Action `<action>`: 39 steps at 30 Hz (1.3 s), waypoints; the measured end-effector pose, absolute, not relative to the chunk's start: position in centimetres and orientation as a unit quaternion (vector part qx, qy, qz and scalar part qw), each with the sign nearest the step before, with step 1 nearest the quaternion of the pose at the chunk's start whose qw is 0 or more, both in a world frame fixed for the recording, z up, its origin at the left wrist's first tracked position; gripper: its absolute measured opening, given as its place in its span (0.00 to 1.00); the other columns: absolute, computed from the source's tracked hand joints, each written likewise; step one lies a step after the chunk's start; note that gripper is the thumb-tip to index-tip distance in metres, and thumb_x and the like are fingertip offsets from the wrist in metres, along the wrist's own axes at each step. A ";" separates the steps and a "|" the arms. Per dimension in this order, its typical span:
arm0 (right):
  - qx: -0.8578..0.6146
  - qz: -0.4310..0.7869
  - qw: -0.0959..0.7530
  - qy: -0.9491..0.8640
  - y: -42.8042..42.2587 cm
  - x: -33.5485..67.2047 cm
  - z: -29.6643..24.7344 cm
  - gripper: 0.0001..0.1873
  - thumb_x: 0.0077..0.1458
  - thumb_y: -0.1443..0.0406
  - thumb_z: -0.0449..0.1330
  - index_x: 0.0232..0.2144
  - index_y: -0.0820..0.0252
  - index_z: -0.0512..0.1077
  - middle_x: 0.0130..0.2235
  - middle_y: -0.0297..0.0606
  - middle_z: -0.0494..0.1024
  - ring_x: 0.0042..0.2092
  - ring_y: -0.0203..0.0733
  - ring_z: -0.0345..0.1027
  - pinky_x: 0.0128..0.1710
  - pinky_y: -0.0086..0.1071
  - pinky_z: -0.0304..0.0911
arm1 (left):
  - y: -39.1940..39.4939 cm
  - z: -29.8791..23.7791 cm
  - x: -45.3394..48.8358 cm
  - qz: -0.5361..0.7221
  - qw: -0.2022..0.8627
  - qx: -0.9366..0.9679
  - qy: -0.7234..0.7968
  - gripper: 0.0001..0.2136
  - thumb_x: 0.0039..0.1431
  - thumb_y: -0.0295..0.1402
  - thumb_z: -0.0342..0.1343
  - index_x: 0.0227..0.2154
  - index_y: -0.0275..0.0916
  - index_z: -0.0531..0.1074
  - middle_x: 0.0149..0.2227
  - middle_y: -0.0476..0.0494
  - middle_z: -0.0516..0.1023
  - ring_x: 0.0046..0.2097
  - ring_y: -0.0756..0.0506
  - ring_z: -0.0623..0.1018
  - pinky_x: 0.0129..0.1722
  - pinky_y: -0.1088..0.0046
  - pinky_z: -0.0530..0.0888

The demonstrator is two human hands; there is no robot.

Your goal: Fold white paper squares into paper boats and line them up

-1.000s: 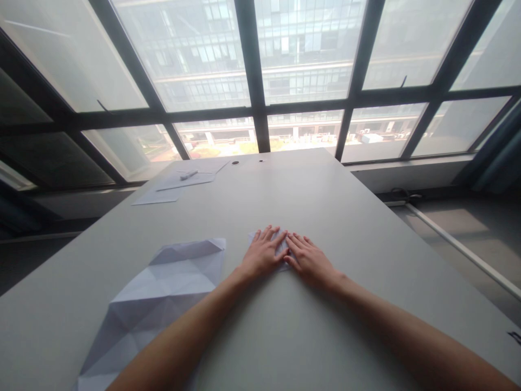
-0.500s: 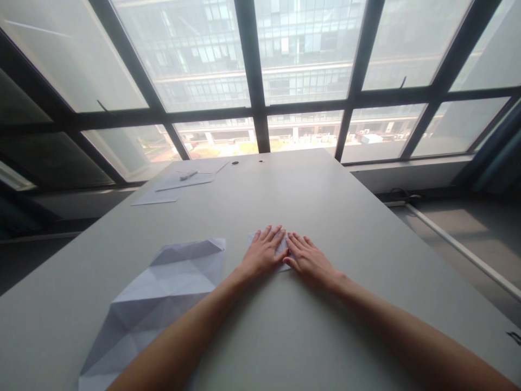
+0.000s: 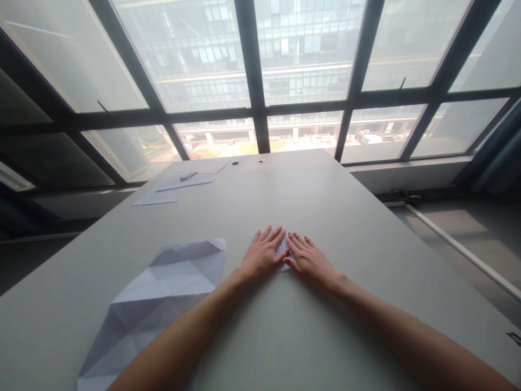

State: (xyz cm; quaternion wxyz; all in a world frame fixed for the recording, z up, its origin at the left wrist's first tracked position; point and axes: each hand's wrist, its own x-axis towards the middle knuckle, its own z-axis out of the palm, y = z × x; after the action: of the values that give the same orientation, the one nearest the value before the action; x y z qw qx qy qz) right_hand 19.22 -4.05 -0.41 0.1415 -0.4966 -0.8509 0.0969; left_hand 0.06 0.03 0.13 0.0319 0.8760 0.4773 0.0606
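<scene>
Left hand [image 3: 262,254] and right hand [image 3: 312,260] lie palm down, flat and unclenched, with the fingers straight, the two angled inward so that their thumbs and index fingers nearly meet. Under them, near the middle of the pale surface [image 3: 325,201], is a small folded white paper [image 3: 281,246], mostly covered; parts of it show between the hands and at the left hand's outer edge. To the left lies a larger creased white sheet [image 3: 171,279], its folds standing slightly up, with the left forearm crossing over its near right part. Farther off, toward the window frame [image 3: 257,81], flat white sheets [image 3: 157,196] overlap near the left edge, bearing a slim white object [image 3: 188,175] too small to identify. Near the far edge is a dark round hole [image 3: 235,163].
</scene>
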 end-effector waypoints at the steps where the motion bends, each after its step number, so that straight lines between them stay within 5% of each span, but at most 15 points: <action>1: -0.496 0.096 0.142 -0.851 -4.1 19.2 -0.4 0.36 0.68 0.50 0.42 0.68 0.67 0.50 0.70 0.48 0.48 0.71 0.47 0.39 0.69 0.46 0.40 | 0.0 0.1 0.1 0.060 0.033 0.876 0.478 0.30 0.68 0.50 0.42 0.68 0.43 0.53 0.70 0.44 0.53 0.70 0.37 0.50 0.67 0.51 0.50; 39: -0.504 0.090 0.143 -0.847 -4.1 19.2 -0.3 0.35 0.68 0.51 0.43 0.68 0.67 0.51 0.69 0.48 0.49 0.70 0.47 0.40 0.69 0.46 0.41 | 0.2 -0.1 0.1 0.060 0.032 0.873 0.483 0.30 0.67 0.50 0.43 0.68 0.45 0.52 0.70 0.46 0.52 0.71 0.37 0.49 0.67 0.52 0.49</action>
State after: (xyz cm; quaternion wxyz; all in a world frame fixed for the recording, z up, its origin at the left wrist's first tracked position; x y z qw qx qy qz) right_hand 19.16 -4.12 -0.30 0.1430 -0.5042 -0.8469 0.0896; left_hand 0.08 0.20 -0.09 0.0324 0.8732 0.4826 0.0595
